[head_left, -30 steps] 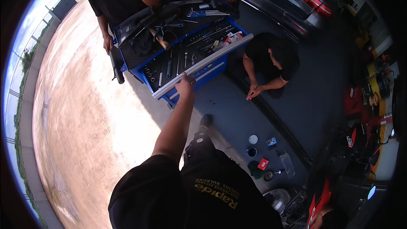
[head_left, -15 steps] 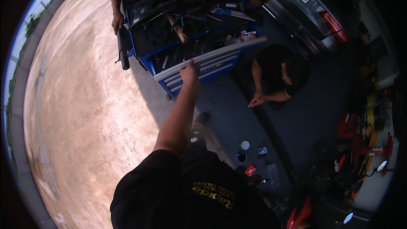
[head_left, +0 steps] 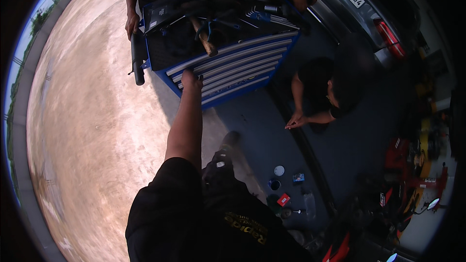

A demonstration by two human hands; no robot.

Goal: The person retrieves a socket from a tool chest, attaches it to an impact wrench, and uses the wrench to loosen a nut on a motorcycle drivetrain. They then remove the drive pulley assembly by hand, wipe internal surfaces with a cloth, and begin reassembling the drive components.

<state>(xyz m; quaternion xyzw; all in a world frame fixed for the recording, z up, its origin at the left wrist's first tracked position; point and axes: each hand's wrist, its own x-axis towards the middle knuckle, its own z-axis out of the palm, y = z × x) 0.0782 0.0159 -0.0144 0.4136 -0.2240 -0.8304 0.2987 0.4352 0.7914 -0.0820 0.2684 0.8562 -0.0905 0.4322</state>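
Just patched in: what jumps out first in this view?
A blue tool cart with silver drawer fronts stands at top centre, its top strewn with tools. The person's left hand reaches up to touch its drawers. To the right a person crouches on the dark floor beside a silver car.

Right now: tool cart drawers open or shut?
Shut. The blue tool cart shows its drawer fronts flush in one stack, none pulled out. The left hand rests at the upper drawer's edge. Its top tray holds loose tools.
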